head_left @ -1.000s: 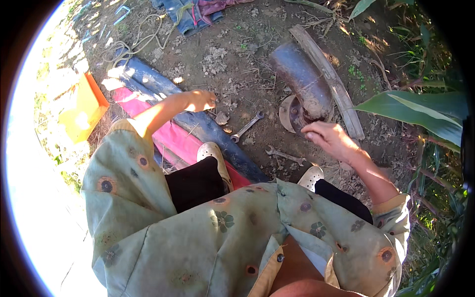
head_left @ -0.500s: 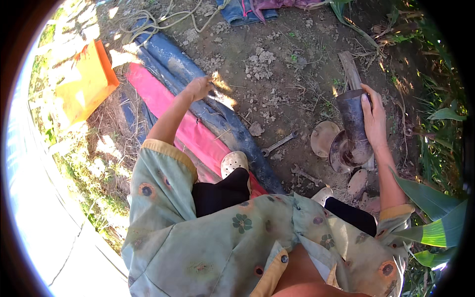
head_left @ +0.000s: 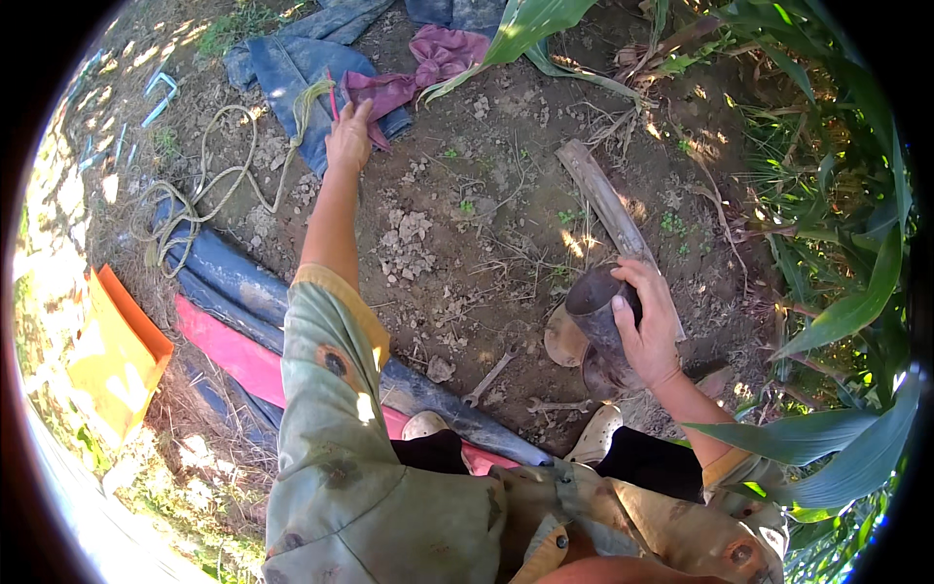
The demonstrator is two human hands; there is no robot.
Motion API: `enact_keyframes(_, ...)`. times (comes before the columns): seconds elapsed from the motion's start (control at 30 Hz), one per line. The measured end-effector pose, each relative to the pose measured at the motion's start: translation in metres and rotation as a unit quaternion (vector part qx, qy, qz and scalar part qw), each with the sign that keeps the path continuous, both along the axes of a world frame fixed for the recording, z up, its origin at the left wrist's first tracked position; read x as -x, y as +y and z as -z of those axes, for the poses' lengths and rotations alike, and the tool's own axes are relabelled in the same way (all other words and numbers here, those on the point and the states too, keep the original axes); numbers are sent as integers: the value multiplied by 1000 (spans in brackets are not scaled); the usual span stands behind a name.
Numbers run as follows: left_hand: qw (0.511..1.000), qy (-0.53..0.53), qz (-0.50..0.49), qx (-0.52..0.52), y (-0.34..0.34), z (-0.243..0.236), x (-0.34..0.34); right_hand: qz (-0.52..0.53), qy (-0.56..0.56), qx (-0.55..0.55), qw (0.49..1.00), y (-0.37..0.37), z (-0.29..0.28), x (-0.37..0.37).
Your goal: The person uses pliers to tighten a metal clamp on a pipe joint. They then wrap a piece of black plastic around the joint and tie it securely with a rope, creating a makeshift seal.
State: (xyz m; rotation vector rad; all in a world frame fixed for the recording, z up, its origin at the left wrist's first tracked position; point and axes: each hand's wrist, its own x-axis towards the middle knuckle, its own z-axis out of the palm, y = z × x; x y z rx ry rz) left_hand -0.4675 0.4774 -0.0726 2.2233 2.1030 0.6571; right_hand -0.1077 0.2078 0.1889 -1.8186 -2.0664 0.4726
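Note:
My left hand is stretched out at the top centre, fingers apart, over blue denim cloth beside a crumpled purple cloth, a thin pink item and yellowish rope. My right hand grips the rim of an upright rusty metal pipe with a flanged bottom. A round plate stands by the pipe, and a weathered wooden plank lies behind it. Two wrenches lie on the dirt near my light clogs.
An orange folded object lies at the left, beside rolled dark blue and pink material that runs toward my feet. Leafy tall plants crowd the right side and hang near my right forearm.
My left hand has moved forward to the cloths. My right hand has closed on the pipe, which has risen from lying to upright. The view has shifted, showing more ground ahead.

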Motion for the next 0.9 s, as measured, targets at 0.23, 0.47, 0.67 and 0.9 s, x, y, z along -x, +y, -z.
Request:
enact_keyframes(0.23,973,177,143,28,6,-44,-3,8,-3,8,1000,-2,-4,2)
enact_keyframes(0.47,905,-279,310,77,-108,-150,-65,0,3,-17,1000,-7,-3,-1)
enact_keyframes(0.67,852,-403,320,98,-138,-218,-121,-5,4,-76,997,-9,0,-4)
enact_keyframes(0.9,860,-135,437,227,-156,-162,-193,-25,-32,-25,999,4,-3,-4)
